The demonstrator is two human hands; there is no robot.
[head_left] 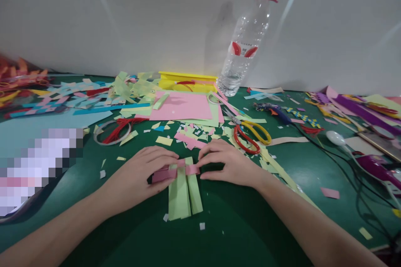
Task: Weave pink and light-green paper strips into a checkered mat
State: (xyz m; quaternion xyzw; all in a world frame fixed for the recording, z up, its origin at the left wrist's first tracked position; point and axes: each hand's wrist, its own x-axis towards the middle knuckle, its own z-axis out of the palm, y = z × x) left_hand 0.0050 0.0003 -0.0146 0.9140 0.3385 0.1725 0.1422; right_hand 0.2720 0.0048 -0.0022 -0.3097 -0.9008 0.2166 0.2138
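Several pale green paper strips (pixel 179 198) lie side by side on the green table, their lower ends towards me. Pink paper strips (pixel 166 174) cross them near the top, passing over some and under others. My left hand (pixel 142 171) pinches the pink strips at the left side, fingers above and thumb below, touching the green strips' edge. My right hand (pixel 227 162) has thumb and fingertips closed on the right end of a pink strip. The fingers partly hide the upper ends of the weave.
Scissors (pixel 247 144) with red and yellow handles lie beyond my right hand. A pink sheet (pixel 184 105) and many paper scraps are ahead. A water bottle (pixel 242 46) leans on the wall. A glue gun (pixel 277 113) and its cable lie right; a pixelated object (pixel 34 175) is left.
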